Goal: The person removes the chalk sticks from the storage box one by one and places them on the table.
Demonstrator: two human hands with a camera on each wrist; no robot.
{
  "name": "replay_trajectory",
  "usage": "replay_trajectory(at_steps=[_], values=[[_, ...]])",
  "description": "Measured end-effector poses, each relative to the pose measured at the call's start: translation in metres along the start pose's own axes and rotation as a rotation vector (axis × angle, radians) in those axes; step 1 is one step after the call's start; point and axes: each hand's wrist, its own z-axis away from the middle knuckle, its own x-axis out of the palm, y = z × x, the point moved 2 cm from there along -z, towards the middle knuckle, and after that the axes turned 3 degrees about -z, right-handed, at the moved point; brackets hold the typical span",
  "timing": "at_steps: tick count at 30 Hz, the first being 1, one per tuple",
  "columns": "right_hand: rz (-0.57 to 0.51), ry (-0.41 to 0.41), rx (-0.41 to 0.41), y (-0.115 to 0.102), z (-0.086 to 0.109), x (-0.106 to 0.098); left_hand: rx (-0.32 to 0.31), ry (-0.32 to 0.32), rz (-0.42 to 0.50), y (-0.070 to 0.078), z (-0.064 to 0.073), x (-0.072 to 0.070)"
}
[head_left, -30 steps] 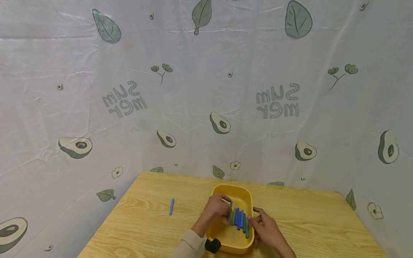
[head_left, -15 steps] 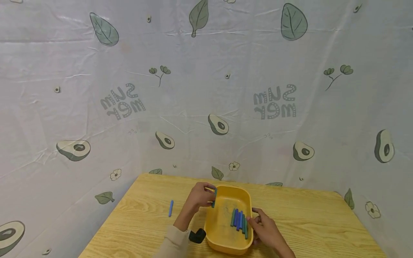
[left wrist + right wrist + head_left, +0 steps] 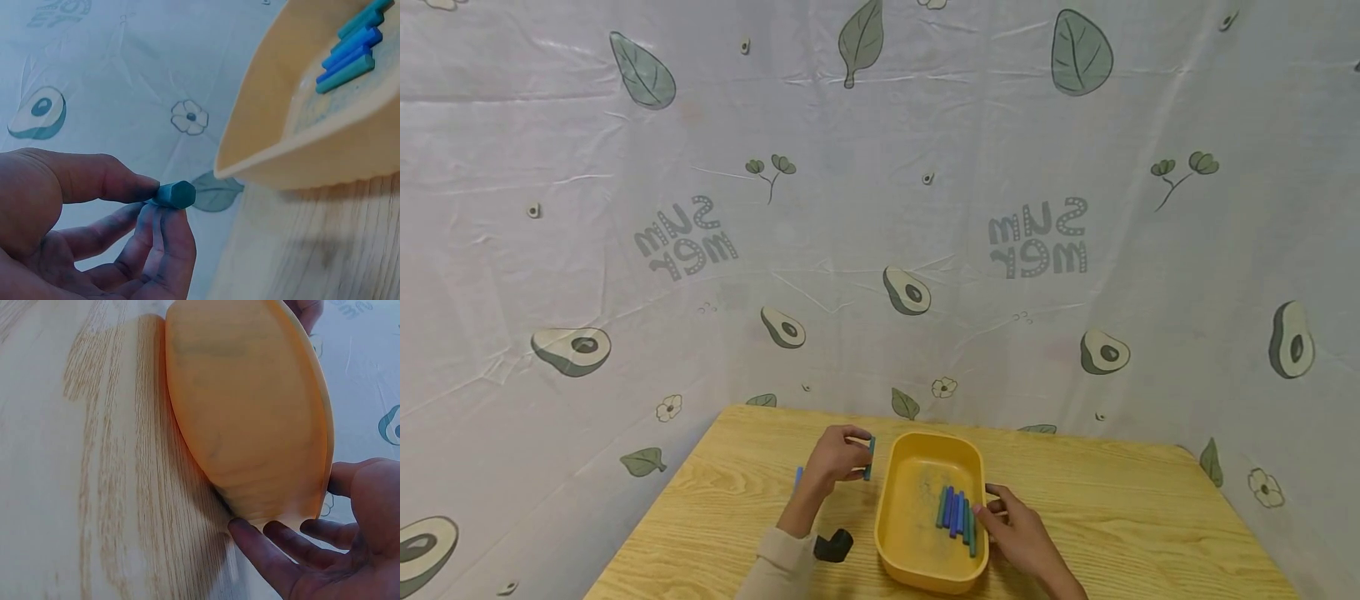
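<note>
My left hand (image 3: 837, 455) pinches a teal six-sided crayon (image 3: 869, 459) between thumb and fingers, over the table just left of the yellow tray (image 3: 895, 567). In the left wrist view the crayon's hexagonal end (image 3: 183, 195) faces the camera, and the fingertips (image 3: 175, 228) look smudged. My right hand (image 3: 1017, 527) grips the tray's right side, thumb over the rim and fingers along the outer wall (image 3: 262, 456). Inside the tray, several green and blue crayons (image 3: 956, 517) lie side by side near that thumb. Coloured smudges mark the tray floor.
On the wood-grain table (image 3: 1120, 500), a blue crayon (image 3: 798, 475) lies to the left, partly hidden by my left wrist. A black wrist camera (image 3: 833, 546) sticks out from the left sleeve. A printed sheet (image 3: 850, 208) hangs behind the table's back edge.
My left hand has lifted the teal crayon out of the tray and carried it left past the rim. The right hand has kept its hold on the tray's side.
</note>
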Motion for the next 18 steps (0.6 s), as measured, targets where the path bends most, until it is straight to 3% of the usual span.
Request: replay_trajectory(at_steps=[5,10,18], values=[[-0.007,-0.004,0.014,-0.001,-0.001,0.0,-0.027,0.022,0.012,-0.01,-0.001,-0.008],[-0.033,-0.011,0.017,0.0,-0.001,0.001,-0.069,0.045,0.03,-0.03,-0.002,-0.026],[-0.183,-0.043,0.03,-0.001,0.001,0.003,-0.143,0.133,-0.056,-0.063,-0.004,-0.053]])
